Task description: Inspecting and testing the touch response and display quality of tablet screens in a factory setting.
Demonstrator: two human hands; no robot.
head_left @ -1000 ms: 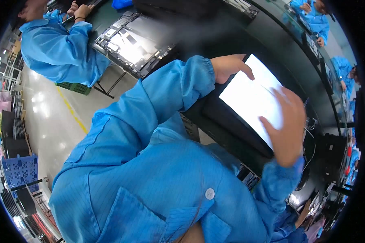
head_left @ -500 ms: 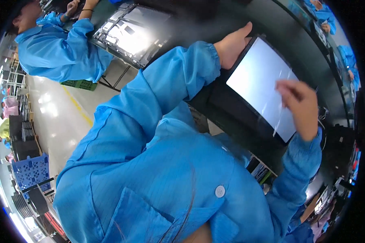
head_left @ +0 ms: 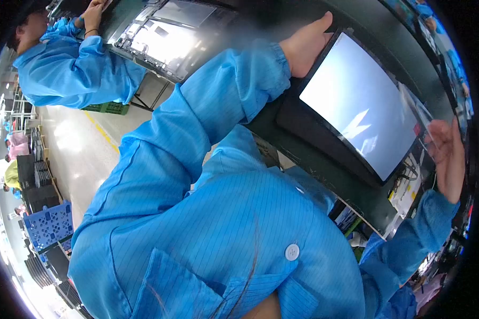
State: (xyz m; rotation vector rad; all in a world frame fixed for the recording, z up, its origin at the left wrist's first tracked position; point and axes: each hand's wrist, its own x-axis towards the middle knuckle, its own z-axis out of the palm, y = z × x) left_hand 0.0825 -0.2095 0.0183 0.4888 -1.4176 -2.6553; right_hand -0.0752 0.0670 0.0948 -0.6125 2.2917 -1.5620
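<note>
- On the dark green worktop (head_left: 324, 175), near its front edge: flat rectangular black-framed display panel (head_left: 359, 103), screen up.
- Left hand (head_left: 308, 45) lies on the panel's far-left corner, fingers loosely extended.
- Right hand (head_left: 448, 154) off the panel's right edge, fingers pinched on a thin clear plastic film (head_left: 418, 109).
- Blue lattice plastic crate (head_left: 49, 224) on the floor at left; contents not discernible.

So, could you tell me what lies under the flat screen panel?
The flat screen panel rests on a dark pad atop the workbench; what lies beneath its middle is hidden.
</note>
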